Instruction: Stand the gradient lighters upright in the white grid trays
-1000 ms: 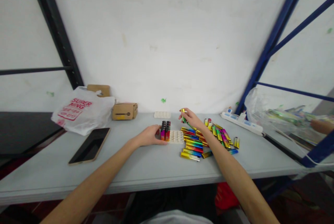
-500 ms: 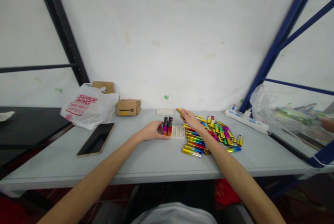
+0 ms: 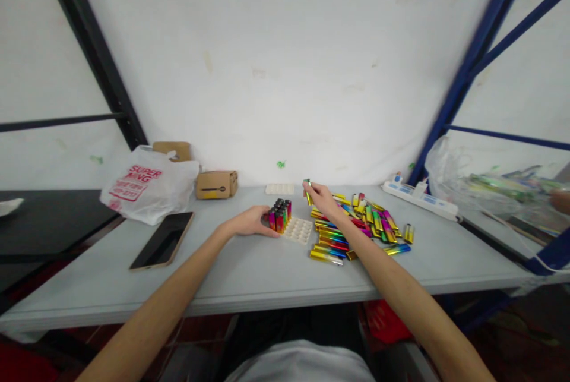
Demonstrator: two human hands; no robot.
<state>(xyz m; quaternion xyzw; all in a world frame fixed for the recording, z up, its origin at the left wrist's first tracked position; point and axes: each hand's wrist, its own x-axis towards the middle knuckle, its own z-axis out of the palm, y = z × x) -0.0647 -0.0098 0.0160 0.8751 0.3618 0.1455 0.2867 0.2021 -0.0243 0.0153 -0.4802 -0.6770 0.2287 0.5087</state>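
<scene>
My left hand (image 3: 255,221) is closed round the left end of a white tray (image 3: 299,231) with rows of round holes, its thumb along the near side. Several shiny lighters (image 3: 280,215), black-topped and coloured pink, red and orange, stand upright in that end of the tray. Above and right of the tray, my right hand (image 3: 324,199) pinches one gold-green lighter (image 3: 308,193), held nearly upright. Beneath and beside my right forearm lies a pile of metallic lighters (image 3: 378,224) in mixed colours, some lined up in a column (image 3: 329,245) near the tray.
A second white tray (image 3: 279,189) lies by the wall. On the left are a phone (image 3: 162,240), a plastic bag (image 3: 149,186) and a cardboard box (image 3: 217,185). A power strip (image 3: 421,199) runs along the right, near a blue metal frame (image 3: 472,73).
The tray has turned, its right end swinging nearer to me, with my left hand on it. The lighter in my right hand has gone from slanted to nearly upright.
</scene>
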